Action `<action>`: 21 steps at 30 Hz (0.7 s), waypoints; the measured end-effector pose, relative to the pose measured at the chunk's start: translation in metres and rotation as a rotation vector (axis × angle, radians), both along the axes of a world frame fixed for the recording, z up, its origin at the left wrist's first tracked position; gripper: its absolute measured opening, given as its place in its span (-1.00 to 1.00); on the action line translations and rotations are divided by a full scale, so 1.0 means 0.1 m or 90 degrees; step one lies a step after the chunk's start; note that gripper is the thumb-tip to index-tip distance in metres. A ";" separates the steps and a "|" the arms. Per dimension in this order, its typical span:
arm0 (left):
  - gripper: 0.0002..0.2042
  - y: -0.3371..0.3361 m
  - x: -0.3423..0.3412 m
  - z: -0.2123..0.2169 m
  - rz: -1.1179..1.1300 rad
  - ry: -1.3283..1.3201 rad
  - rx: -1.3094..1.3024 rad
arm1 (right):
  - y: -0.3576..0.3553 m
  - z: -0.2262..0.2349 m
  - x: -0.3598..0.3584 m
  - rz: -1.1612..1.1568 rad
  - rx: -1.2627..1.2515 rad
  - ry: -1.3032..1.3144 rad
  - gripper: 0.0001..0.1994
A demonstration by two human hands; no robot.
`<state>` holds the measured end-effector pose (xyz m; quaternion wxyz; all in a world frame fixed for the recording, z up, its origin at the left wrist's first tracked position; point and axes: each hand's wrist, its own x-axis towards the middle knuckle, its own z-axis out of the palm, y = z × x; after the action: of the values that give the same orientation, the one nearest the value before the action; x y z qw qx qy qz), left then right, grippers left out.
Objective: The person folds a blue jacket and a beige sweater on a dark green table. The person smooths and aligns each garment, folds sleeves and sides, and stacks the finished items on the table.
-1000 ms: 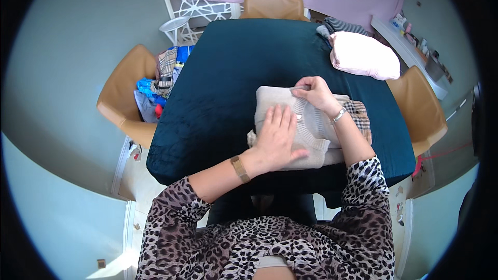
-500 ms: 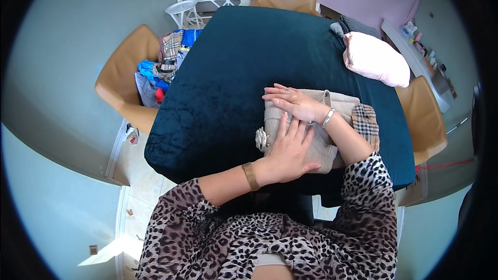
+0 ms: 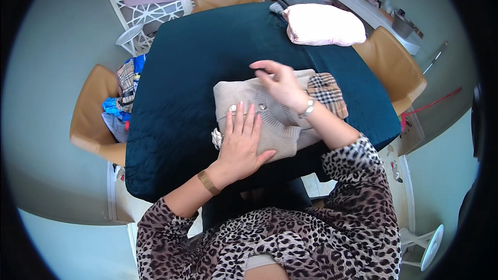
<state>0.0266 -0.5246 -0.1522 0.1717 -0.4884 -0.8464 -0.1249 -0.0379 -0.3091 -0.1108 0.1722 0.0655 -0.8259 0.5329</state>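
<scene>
A folded beige knit cardigan (image 3: 282, 142) with buttons and ribbed edges lies near the front of the dark teal covered table. My left hand (image 3: 240, 148) rests flat on it, fingers stretched out and a little apart. Just above its far part is my right hand (image 3: 284, 89), thumb and forefinger curved and apart, with nothing visible in it; the other fingers are partly hidden. Beige-and-black plaid fabric (image 3: 327, 93) shows at the cardigan's right side. By its left edge sits a cream flower-like trim (image 3: 217, 138).
A pale pink folded bundle (image 3: 324, 25) and striped dark fabric (image 3: 301, 0) lie at the far right of the teal table (image 3: 176, 98). Tan chairs stand around it; the left chair (image 3: 93, 109) holds piled clothes (image 3: 124, 85). A white shelf (image 3: 371, 15) with small items is beyond.
My right hand has lifted off the cardigan, its fingers now curved. My left hand stays flat on the garment, now further toward its left side. The view has turned to the right.
</scene>
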 end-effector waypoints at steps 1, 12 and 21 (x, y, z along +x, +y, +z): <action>-0.11 0.05 -0.01 0.02 -0.015 0.001 -0.001 | 0.25 0.08 0.14 -0.065 0.072 0.030 -0.73; -0.58 0.45 -0.21 0.32 -0.002 -0.091 0.037 | 1.84 -0.12 1.12 -0.236 -0.056 -0.320 -0.35; -0.46 0.93 -0.47 0.50 0.085 -0.095 -0.065 | 1.78 -0.23 0.97 -0.030 -0.140 -0.353 -0.34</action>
<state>-0.0209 -0.4313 -0.1019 0.0913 -0.4285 -0.8926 -0.1060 0.0591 -0.1311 -0.1334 -0.0415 -0.1210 -0.7800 0.6125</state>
